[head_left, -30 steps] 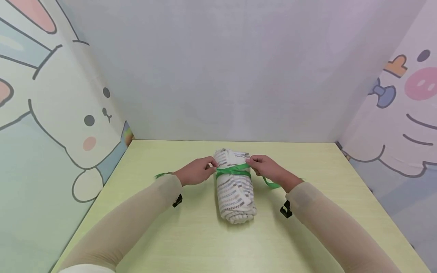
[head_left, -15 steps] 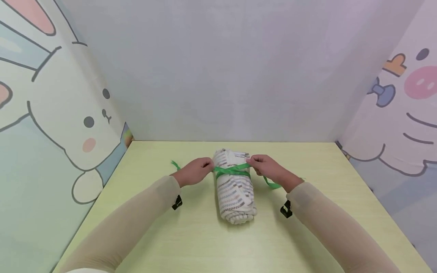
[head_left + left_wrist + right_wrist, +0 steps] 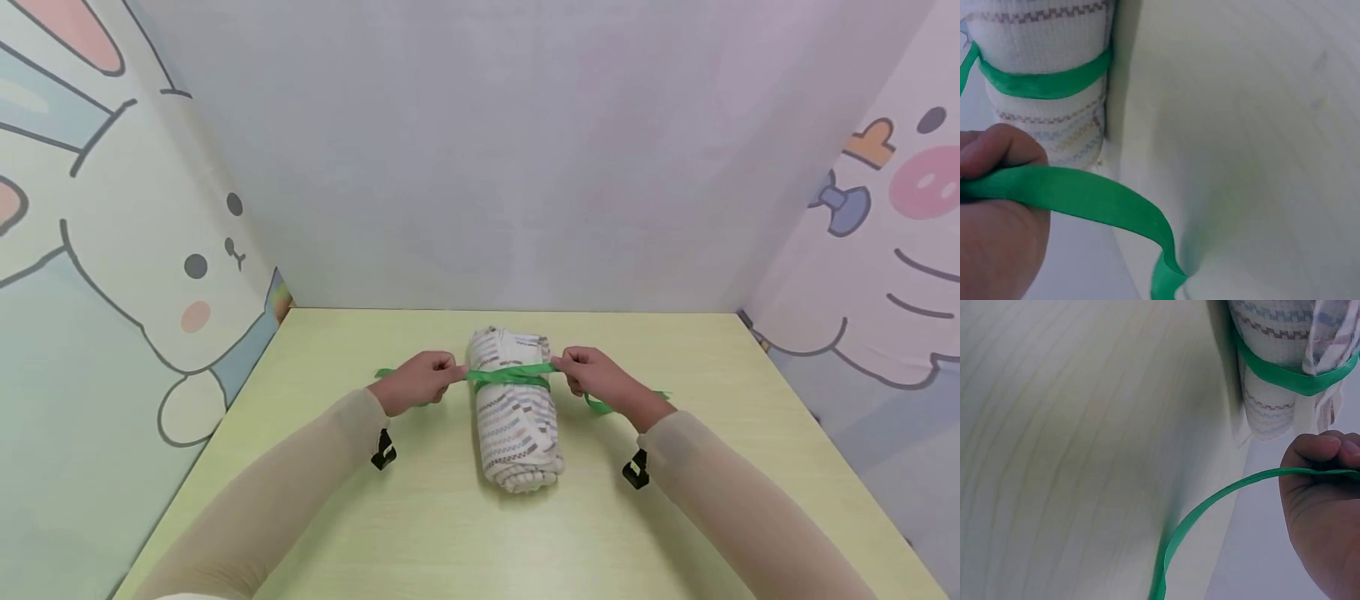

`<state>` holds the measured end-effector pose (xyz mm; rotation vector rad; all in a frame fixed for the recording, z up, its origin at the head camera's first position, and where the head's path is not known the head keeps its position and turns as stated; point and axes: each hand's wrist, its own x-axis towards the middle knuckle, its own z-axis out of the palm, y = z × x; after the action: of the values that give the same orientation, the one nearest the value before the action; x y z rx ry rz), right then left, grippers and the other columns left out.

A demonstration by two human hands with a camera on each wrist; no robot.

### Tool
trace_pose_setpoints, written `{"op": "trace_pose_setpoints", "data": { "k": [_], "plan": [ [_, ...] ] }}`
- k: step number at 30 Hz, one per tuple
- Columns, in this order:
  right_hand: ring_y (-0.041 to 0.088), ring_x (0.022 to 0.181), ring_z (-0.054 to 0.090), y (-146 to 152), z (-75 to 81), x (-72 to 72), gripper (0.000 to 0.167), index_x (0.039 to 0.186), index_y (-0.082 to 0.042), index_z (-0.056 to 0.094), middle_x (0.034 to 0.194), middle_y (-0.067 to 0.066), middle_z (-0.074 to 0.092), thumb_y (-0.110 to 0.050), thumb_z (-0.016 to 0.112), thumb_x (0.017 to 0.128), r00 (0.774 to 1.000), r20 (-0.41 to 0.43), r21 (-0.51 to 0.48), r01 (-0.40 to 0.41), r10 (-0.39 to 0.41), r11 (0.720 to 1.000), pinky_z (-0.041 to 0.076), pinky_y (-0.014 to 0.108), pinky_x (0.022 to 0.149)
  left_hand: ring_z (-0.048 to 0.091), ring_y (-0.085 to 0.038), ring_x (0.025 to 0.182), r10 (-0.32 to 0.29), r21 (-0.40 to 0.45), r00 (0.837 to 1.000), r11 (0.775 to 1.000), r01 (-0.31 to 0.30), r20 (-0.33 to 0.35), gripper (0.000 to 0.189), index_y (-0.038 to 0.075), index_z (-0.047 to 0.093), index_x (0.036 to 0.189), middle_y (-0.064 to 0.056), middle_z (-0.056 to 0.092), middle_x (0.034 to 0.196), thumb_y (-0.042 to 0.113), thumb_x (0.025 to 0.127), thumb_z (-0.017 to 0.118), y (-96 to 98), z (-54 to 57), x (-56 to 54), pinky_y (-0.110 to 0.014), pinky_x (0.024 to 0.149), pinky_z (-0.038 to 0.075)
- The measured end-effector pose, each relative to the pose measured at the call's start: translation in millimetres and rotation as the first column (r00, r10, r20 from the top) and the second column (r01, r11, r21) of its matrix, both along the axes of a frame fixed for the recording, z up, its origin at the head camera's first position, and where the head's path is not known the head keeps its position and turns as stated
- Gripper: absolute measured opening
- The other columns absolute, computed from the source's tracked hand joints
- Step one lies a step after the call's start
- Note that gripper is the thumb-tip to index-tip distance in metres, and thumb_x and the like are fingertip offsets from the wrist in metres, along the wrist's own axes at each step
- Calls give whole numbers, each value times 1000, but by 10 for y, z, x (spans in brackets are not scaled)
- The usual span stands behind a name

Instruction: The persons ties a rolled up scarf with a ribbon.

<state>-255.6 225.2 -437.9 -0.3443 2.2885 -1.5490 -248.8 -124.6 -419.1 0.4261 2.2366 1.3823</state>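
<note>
A rolled white towel (image 3: 517,433) with striped, checked bands lies lengthwise on the table. Around its upper half runs a green ribbon (image 3: 513,377), its two ends crossed on top. To the left of the roll, my left hand (image 3: 422,380) pinches one end; the left wrist view shows the ribbon's tail (image 3: 1097,194) trailing out of the fist. On the other side my right hand (image 3: 600,382) grips the opposite end, and its tail (image 3: 1210,500) curves down to the table in the right wrist view. Between the hands the ribbon is pulled straight across the towel.
The pale yellow table (image 3: 465,542) meets a plain light wall (image 3: 517,167) at its back edge. Cartoon-printed panels stand at both sides, a rabbit (image 3: 150,250) on the left and a pig (image 3: 900,250) on the right.
My hands have moved slightly apart, the left outward to the left and the right a little to the right. The ribbon between them is straighter. The towel has stayed in place.
</note>
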Motion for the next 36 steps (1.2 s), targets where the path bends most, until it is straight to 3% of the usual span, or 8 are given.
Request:
{"op": "trace_pose_setpoints", "data": {
  "k": [2,6,13,17,24,31,33,36],
  "plan": [
    [21,56,24,21,-22,2,49,77,-7,37,60,2,29,-41,54,108,1000,16,-18,-1,1,1000,32,41,61,32,-17,58,9,-22,1000,1000,-9,-4,41,8,49,84,1,38,65,42,104,62,-22,-52,2,-32,58,29],
    [20,54,24,65,-61,13,50,77,-7,38,59,0,30,-43,56,107,1000,19,7,4,-4,1000,31,39,59,33,-16,59,8,-149,997,989,-19,-74,39,11,51,81,2,39,67,39,106,60,-47,-161,8,-32,60,32],
    [19,53,27,102,-168,45,45,78,-10,42,58,-1,31,-40,56,107,1000,2,128,-5,5,992,35,36,61,41,-13,61,-86,-398,977,918,1,-194,38,14,53,78,4,46,68,39,107,57,-32,-294,3,-30,61,34],
    [19,55,29,102,-197,57,45,78,-11,42,61,-1,32,-43,56,107,999,-29,186,-10,16,982,34,35,60,40,-14,62,-94,-423,975,906,0,-202,40,13,52,81,2,46,70,42,108,52,-41,-322,-12,-31,61,35],
    [21,61,32,194,-174,45,46,78,-11,43,66,1,34,-44,57,106,995,-94,221,42,-22,974,34,37,62,38,-16,60,-29,-434,981,899,-57,-190,49,13,50,82,0,44,70,55,107,46,-161,-310,-53,-33,61,35],
    [21,63,32,302,-168,48,45,77,-11,43,68,1,34,-42,58,106,995,-102,249,40,-15,968,33,37,63,37,-15,60,-25,-492,984,868,-67,-178,52,13,51,81,2,44,69,60,105,47,-303,-303,-74,-32,62,35],
    [21,62,31,312,-188,51,46,77,-11,43,68,1,34,-43,59,105,995,-95,247,38,-15,968,33,37,62,37,-15,59,-27,-488,985,871,-61,-171,52,13,51,82,2,44,69,59,105,47,-314,-305,-71,-32,62,35],
    [21,61,31,302,-223,53,46,77,-11,43,67,1,34,-44,59,105,996,-89,229,32,-12,973,33,37,62,37,-16,60,-31,-448,986,893,-45,-162,49,12,51,83,1,45,70,56,106,48,-295,-298,-57,-33,62,35]
  ]
}}
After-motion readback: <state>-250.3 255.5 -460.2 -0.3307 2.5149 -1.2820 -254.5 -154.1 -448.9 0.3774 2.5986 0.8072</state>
